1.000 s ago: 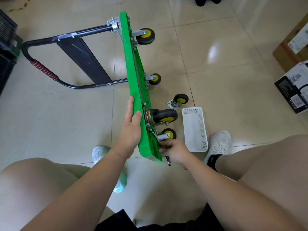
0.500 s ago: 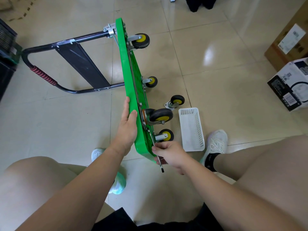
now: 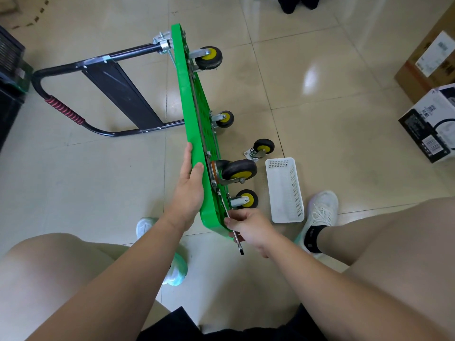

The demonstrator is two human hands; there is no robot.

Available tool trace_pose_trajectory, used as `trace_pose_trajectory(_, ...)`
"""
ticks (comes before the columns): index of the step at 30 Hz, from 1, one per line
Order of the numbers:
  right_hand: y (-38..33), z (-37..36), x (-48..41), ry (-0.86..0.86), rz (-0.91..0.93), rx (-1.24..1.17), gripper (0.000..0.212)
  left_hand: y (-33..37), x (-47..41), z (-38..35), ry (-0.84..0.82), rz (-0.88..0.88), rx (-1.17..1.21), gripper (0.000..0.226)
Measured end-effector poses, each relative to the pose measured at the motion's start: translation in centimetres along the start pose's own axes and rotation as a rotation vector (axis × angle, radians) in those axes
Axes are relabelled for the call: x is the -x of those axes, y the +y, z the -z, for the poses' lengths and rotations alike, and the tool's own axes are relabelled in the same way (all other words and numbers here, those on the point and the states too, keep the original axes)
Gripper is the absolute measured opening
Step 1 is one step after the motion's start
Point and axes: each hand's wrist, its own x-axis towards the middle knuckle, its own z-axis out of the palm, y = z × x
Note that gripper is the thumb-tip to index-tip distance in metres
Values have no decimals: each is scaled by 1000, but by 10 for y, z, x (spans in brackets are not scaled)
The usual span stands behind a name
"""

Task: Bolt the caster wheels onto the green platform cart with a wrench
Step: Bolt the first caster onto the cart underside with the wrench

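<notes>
The black handle point(image 3: 61, 112) lies on the floor, reaching toward 9 o'clock from the green cart point(image 3: 189, 99). The cart stands on edge mid-frame, running from 12 to 6 o'clock. The left hand point(image 3: 190, 193) lies flat against its top face, fingers straight toward 12. At the near corner the right hand point(image 3: 251, 226) pinches a wrench point(image 3: 239, 245) beside the nearest wheel point(image 3: 247, 199). Toward 3 o'clock a loose wheel point(image 3: 261, 148) and a white basket point(image 3: 285, 190) sit on the floor.

light: bright, even | glare: floor tiles point(image 3: 311, 75) | shadows: soft | edges: wide-angle bowing | focus: sharp
</notes>
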Motion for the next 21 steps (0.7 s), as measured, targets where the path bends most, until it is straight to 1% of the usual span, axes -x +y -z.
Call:
trace_pose_trajectory(10,10,1,-34,92,-25,108,35,-1,-2,0,-7,6,15,52)
trace_pose_trajectory(21,13,10,-49,90,-39,186,31,-3,-4,2,-26,-6,8,53)
